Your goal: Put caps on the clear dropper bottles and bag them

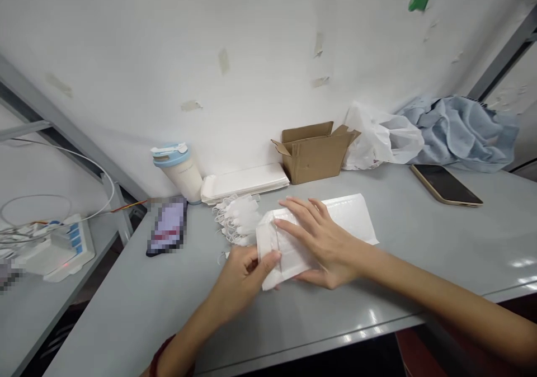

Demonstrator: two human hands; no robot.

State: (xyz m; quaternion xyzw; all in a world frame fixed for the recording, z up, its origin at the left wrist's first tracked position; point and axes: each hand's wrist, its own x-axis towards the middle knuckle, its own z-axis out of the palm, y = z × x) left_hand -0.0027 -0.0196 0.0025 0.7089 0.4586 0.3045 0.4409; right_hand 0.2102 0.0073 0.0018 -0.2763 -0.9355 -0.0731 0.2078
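Note:
A white padded mailer lies across the grey tabletop, its folded flap end turned toward the left. My left hand pinches the near corner of that flap, with the thumb on top and the other fingers curled underneath. Over the mailer's middle rests my right hand, fingers stretched out and apart, the fingertips close to the flap's fold. Just behind my left hand is a heap of small white tags with looped strings, partly hidden by the mailer.
At the back stand a lidded tumbler, a stack of white mailers and an open cardboard box. A white plastic bag, blue cloth and phone lie right. A blurred purple item and power strip are left.

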